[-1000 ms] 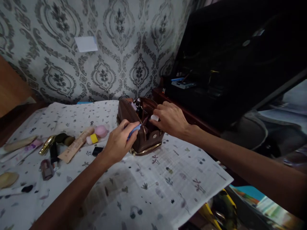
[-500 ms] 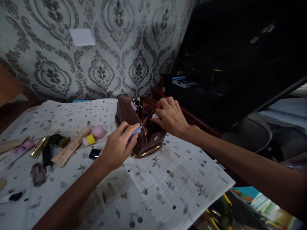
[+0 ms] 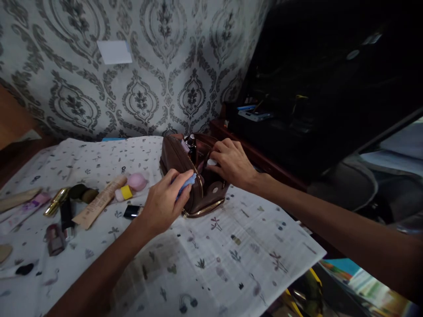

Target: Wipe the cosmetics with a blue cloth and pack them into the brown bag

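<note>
Right hand (image 3: 234, 162) slightly lower, pinching white item (image 3: 211, 163) inside open brown bag (image 3: 176, 155) with bottle (image 3: 191, 145), left hand (image 3: 165, 200) clutching blue item (image 3: 187, 182)

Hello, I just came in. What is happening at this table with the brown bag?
A person has both hands at an open brown bag. The left hand holds something blue by the bag's near side. The right hand has its fingers on a white item at the opening. A dark bottle stands inside. On the patterned cloth, to the left, lie a beige tube, a pink sponge and other cosmetics.
</note>
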Demonstrator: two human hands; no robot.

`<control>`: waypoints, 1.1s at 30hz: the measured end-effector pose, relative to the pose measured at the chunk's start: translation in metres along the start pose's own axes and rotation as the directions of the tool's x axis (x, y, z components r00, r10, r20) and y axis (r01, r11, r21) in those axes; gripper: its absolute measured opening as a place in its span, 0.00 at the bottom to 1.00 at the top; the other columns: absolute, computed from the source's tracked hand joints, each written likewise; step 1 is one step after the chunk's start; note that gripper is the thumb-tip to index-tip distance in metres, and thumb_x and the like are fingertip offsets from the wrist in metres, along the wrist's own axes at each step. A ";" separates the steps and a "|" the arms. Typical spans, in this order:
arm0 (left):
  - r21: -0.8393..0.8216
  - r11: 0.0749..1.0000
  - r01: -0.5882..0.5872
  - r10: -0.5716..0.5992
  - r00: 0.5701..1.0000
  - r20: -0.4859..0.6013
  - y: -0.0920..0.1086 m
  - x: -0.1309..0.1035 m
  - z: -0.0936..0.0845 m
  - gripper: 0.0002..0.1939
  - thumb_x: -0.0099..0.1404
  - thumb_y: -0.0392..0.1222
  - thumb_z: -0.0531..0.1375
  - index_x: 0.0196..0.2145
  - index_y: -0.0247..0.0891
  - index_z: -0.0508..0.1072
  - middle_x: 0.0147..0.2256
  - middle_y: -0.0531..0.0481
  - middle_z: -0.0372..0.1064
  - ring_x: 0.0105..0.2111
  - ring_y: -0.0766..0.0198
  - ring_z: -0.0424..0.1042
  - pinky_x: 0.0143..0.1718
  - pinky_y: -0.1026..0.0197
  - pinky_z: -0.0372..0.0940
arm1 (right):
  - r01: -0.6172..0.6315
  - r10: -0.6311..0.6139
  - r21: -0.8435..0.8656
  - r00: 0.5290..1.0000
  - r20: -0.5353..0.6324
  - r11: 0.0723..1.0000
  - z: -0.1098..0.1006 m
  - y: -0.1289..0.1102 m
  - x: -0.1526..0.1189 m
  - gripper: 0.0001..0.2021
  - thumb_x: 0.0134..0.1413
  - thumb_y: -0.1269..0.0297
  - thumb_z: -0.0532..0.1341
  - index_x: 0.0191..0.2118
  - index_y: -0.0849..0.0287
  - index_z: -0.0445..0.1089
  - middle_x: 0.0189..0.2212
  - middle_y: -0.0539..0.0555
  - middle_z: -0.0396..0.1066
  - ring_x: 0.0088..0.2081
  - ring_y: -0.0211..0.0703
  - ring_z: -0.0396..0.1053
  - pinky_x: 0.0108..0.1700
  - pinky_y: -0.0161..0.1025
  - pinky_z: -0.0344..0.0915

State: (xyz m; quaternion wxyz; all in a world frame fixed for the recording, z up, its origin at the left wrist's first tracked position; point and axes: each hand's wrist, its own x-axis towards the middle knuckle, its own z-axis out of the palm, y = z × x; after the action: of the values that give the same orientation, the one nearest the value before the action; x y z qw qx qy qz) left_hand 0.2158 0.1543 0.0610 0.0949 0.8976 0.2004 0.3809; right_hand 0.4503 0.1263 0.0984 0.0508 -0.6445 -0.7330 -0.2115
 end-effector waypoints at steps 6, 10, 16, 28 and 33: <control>0.025 1.000 -0.018 0.018 1.000 -0.012 -0.002 -0.001 0.002 0.17 0.75 0.41 0.49 0.56 0.35 0.68 0.39 0.46 0.68 0.36 0.63 0.70 0.36 0.61 0.67 | -0.015 0.011 0.049 0.998 0.066 0.999 -0.006 0.003 -0.001 0.09 0.62 0.61 0.61 0.38 0.62 0.76 0.37 0.60 0.76 0.47 0.54 0.62 0.51 0.50 0.50; 0.023 1.000 -0.017 0.017 1.000 -0.005 -0.003 -0.001 0.002 0.17 0.75 0.42 0.49 0.57 0.36 0.68 0.39 0.47 0.68 0.37 0.63 0.70 0.36 0.61 0.67 | -0.061 0.044 0.120 0.989 0.145 0.991 -0.003 0.001 0.001 0.09 0.62 0.62 0.61 0.38 0.62 0.75 0.39 0.60 0.77 0.50 0.54 0.64 0.54 0.50 0.50; 0.025 1.000 -0.011 0.011 1.000 0.008 -0.003 -0.001 0.002 0.17 0.75 0.42 0.49 0.57 0.36 0.68 0.38 0.47 0.68 0.37 0.62 0.70 0.37 0.60 0.68 | -0.079 0.057 0.107 0.979 0.193 0.991 0.005 -0.003 0.003 0.09 0.62 0.63 0.61 0.42 0.62 0.74 0.41 0.61 0.78 0.51 0.55 0.65 0.54 0.50 0.50; 0.047 0.999 -0.018 0.017 1.000 0.025 -0.004 -0.001 0.001 0.18 0.75 0.42 0.50 0.57 0.36 0.67 0.39 0.46 0.68 0.38 0.60 0.72 0.37 0.59 0.69 | -0.023 0.015 0.038 0.982 0.190 0.999 0.002 -0.003 0.002 0.11 0.63 0.61 0.60 0.43 0.63 0.75 0.44 0.61 0.77 0.52 0.54 0.65 0.55 0.51 0.48; 0.030 1.000 -0.010 0.009 1.000 0.021 -0.003 -0.001 0.001 0.18 0.75 0.42 0.49 0.57 0.36 0.68 0.39 0.46 0.68 0.37 0.61 0.71 0.37 0.60 0.68 | -0.046 0.035 0.048 0.976 0.215 0.998 -0.004 -0.006 0.003 0.12 0.62 0.61 0.61 0.45 0.62 0.74 0.45 0.61 0.76 0.53 0.55 0.65 0.56 0.52 0.48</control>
State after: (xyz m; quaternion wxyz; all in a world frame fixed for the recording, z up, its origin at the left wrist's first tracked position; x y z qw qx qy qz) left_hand 0.2152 0.1563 0.0592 0.0817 0.9038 0.2008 0.3690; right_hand 0.4434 0.1274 0.1020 -0.0072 -0.6768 -0.7262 -0.1203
